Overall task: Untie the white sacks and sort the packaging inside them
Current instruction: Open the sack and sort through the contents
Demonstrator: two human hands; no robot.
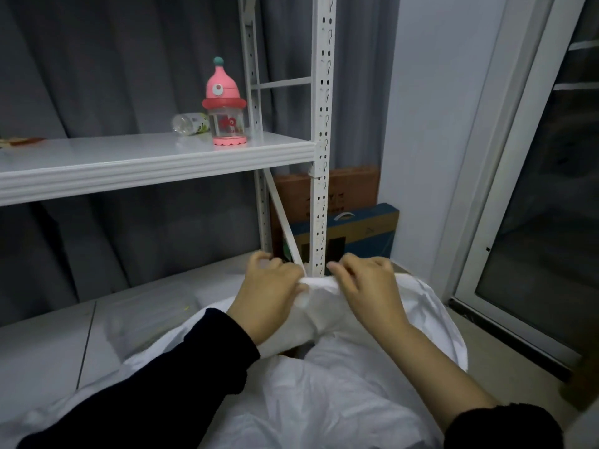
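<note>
A large white sack (324, 393) lies in front of me on the lower shelf, filling the bottom of the view. Its bunched top (319, 286) rises between my hands, just before the white shelf post. My left hand (270, 286) grips the bunched fabric from the left with curled fingers. From the right, my right hand (366, 283) pinches the same bunch, fingers bent over its edge. What the sack holds is hidden.
A white metal rack post (321, 134) stands right behind my hands. The upper shelf (155, 160) carries a pink bottle (225, 105) and a clear plastic bottle (189, 124) lying down. Cardboard boxes (356, 228) lean against the wall; a glass door (534, 222) is at right.
</note>
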